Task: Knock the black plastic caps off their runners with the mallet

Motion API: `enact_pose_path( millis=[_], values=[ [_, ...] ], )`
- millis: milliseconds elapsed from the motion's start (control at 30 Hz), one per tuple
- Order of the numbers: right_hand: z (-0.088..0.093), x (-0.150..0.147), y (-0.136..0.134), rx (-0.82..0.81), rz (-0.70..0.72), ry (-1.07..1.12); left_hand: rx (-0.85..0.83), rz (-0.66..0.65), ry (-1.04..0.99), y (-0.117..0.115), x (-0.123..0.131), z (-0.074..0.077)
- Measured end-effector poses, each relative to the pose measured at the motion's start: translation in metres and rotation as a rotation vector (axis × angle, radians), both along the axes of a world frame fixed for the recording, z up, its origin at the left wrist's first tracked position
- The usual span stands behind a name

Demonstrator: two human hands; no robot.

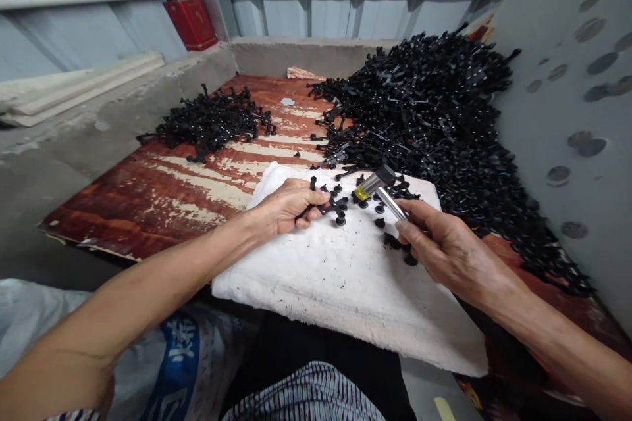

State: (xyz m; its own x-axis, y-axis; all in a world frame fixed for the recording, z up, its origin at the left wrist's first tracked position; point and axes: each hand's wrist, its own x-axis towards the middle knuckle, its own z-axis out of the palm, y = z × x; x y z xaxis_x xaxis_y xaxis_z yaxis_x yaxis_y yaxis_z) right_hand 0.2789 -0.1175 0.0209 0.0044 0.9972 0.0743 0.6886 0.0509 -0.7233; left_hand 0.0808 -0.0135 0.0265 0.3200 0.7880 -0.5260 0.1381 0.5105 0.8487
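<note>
My left hand (pixel 292 205) is closed around a branched black molded part (pixel 338 206) with round knobs at its ends, held just over the white cloth (pixel 316 283). The handle of a small hammer (pixel 390 200) is in my right hand (pixel 434 237); its head has a yellow face and a black face. The hammer head is slightly right of the black part, with a gap between them. Small round black pieces (pixel 380 223) lie loose on the cloth under and beside the hammer.
A big heap of black parts (pixel 419 105) covers the right of the worn red-brown board (pixel 197 191); a smaller pile (pixel 212 120) lies left. A grey panel (pixel 567 112) with round marks rises at right. A red tin (pixel 191 23) stands on the concrete ledge (pixel 306 49).
</note>
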Motion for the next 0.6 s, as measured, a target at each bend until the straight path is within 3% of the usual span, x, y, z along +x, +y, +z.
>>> enact_pose_path(
  millis=[400, 600],
  values=[
    [-0.0074, 0.0046, -0.0032, 0.013, -0.01, 0.039, 0.008, -0.019, 0.032, 0.0043, 0.0026, -0.002],
    [-0.0078, 0.0043, -0.0054, 0.07, -0.005, -0.069, 0.029, -0.019, 0.076, 0.0047, 0.0043, 0.0014]
  ],
)
